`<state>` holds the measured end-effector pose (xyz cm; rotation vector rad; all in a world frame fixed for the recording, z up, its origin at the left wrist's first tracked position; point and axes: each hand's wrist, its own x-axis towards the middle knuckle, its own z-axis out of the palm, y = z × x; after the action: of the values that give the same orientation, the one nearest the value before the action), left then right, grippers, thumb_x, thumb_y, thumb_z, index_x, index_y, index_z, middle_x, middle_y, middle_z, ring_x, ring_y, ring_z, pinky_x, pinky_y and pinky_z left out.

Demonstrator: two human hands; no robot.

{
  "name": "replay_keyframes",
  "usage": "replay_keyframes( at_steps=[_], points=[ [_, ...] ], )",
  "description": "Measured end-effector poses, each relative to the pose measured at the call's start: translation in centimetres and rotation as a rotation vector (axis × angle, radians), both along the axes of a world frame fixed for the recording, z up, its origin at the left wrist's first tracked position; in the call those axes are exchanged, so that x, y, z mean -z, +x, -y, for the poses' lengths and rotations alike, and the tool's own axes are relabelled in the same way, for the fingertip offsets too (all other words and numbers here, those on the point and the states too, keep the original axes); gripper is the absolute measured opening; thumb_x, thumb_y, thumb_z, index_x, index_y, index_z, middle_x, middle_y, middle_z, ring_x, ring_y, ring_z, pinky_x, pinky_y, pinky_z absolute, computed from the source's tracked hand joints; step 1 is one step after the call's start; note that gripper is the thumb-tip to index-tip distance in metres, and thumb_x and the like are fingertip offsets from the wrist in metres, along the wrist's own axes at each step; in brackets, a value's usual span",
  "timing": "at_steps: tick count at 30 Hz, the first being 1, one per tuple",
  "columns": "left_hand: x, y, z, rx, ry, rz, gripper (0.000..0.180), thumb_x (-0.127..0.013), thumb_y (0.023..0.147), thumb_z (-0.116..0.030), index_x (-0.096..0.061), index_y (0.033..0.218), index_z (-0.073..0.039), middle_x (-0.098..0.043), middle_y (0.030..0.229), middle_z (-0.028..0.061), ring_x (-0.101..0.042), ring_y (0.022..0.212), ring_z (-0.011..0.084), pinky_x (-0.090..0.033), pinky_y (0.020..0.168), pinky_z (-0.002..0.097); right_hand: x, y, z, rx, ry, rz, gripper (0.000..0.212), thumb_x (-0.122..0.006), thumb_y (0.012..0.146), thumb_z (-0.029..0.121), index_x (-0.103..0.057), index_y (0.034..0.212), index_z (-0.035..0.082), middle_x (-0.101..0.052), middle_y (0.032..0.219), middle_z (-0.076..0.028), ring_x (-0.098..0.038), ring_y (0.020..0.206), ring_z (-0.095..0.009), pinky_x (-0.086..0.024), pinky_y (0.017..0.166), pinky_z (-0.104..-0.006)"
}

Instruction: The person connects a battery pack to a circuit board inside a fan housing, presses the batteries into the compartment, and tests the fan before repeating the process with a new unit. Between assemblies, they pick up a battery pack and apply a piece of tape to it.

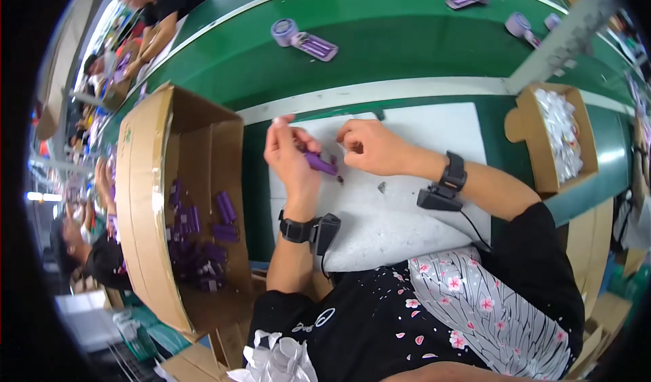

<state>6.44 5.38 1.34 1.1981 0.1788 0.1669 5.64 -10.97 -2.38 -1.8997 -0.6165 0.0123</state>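
My left hand (290,153) is closed around a small elongated purple plastic piece (321,163), whose lower end sticks out past the palm toward the right. Just right of it, my right hand (369,146) has its fingers curled in a pinch, apart from the purple piece. Whatever those fingers hold, if anything, is too small to make out. Both hands are above a white foam sheet (434,236) on the bench. A few tiny dark bits (382,187) lie on the sheet. Each wrist wears a black strap with a small black box.
On the left stands a deep cardboard box (142,199) with several purple pieces (196,246). A smaller carton (588,144) at right holds shiny clear-wrapped parts (559,134). Beyond a white rail, a green conveyor (380,43) carries purple round-headed devices (305,39). Co-workers sit at far left.
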Motion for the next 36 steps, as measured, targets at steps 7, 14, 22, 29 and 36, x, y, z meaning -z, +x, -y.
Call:
replay_keyframes(
  at_steps=[7,14,22,29,36],
  points=[
    [-0.2,-0.1,-0.4,0.001,-0.092,-0.047,0.032,-0.047,0.101,-0.035,-0.054,0.099,-0.004,-0.050,0.061,0.0031,-0.049,0.051,0.0120,-0.044,0.051,0.0295,-8.0,-4.2,12.2,0.337,-0.355,0.186,0.010,-0.061,0.073,0.004,-0.056,0.073,-0.004,-0.064,0.097,-0.015,-0.062,0.080,-0.028,-0.049,0.069,-0.0323],
    [0.2,-0.1,0.5,0.177,-0.132,-0.064,0.031,-0.045,0.102,-0.034,-0.053,0.100,-0.004,-0.052,0.063,0.0041,-0.051,0.053,0.0138,-0.048,0.054,0.0333,-9.3,-12.6,25.8,1.323,-0.943,-0.228,0.018,-0.060,0.085,0.012,-0.061,0.093,-0.004,-0.063,0.084,-0.017,-0.061,0.072,-0.028,-0.048,0.066,-0.0356],
    [1.0,0.8,-0.1,0.263,-0.203,-0.105,0.030,-0.043,0.102,-0.034,-0.050,0.105,-0.005,-0.056,0.071,0.0056,-0.056,0.060,0.0154,-0.053,0.067,0.0375,-6.1,-6.0,7.6,0.173,-0.255,-0.008,0.060,-0.073,0.082,0.030,-0.048,0.128,0.001,-0.058,0.121,-0.016,-0.062,0.097,-0.024,-0.051,0.084,-0.0343],
    [1.1,1.0,-0.8,0.218,-0.164,-0.036,0.031,-0.043,0.102,-0.034,-0.050,0.106,-0.005,-0.059,0.075,0.0072,-0.060,0.065,0.0177,-0.054,0.070,0.0384,-0.2,-1.3,-1.4,-0.075,0.120,-0.143,0.058,-0.075,0.080,0.030,-0.051,0.124,0.001,-0.065,0.098,-0.015,-0.064,0.085,-0.027,-0.050,0.076,-0.0366],
    [1.0,-0.5,0.4,0.153,0.339,0.212,0.033,-0.047,0.102,-0.031,-0.059,0.100,0.000,-0.062,0.077,0.0090,-0.062,0.066,0.0163,-0.050,0.058,0.0253,-0.1,-2.5,0.3,-0.038,0.171,-0.385,0.045,-0.077,0.079,0.018,-0.057,0.115,0.000,-0.064,0.085,-0.005,-0.054,0.071,-0.007,-0.045,0.063,-0.0244]
  ],
)
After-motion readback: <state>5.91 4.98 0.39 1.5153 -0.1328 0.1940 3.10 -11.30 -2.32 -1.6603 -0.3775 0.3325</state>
